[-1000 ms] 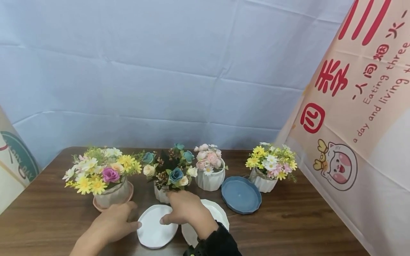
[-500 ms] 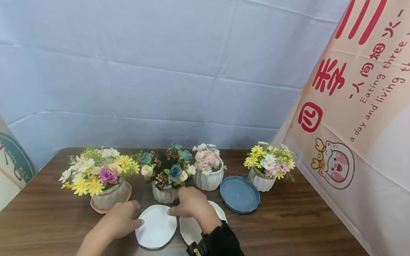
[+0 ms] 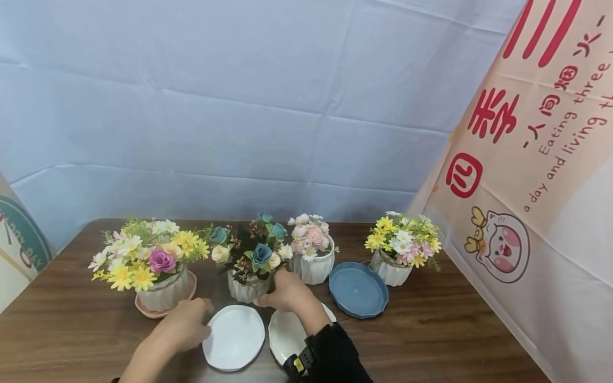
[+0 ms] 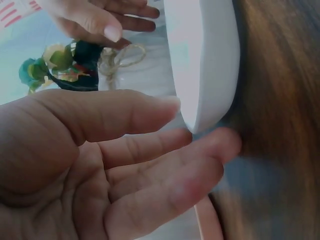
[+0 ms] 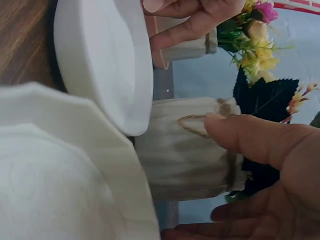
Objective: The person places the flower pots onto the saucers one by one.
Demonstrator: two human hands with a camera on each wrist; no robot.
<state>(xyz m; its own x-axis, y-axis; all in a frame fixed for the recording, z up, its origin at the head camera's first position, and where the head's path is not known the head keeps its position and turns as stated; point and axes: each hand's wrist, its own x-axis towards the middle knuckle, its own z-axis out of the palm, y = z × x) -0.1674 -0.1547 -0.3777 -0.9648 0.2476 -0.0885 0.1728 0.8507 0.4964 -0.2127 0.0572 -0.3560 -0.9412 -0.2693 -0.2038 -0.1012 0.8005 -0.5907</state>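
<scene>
My left hand [image 3: 187, 325] is at the left edge of a white round saucer [image 3: 233, 339]. In the left wrist view its thumb and loosely bent fingers lie close to the rim without gripping it; contact is unclear. My right hand [image 3: 288, 292] is at the right side of a pale ribbed flowerpot [image 3: 246, 291] holding artificial blue and cream flowers [image 3: 261, 254]. The right wrist view has the thumb over the pot's twine bow [image 5: 192, 125] and the fingers spread along its far side, not closed round it. A cream saucer [image 3: 283, 335] lies partly under my right forearm.
At the left, a pot of yellow, white and purple flowers [image 3: 153, 260] stands on a pink saucer [image 3: 191, 293]. Behind are a pot of pink flowers [image 3: 311, 266] and, farther right, a yellow-and-white flower pot [image 3: 392, 271]. A blue saucer [image 3: 358, 290] lies between them.
My right hand has shifted right and slightly up along the blue-and-cream flowerpot, away from the white saucer. My left hand has moved only slightly. The pots and saucers stay in place.
</scene>
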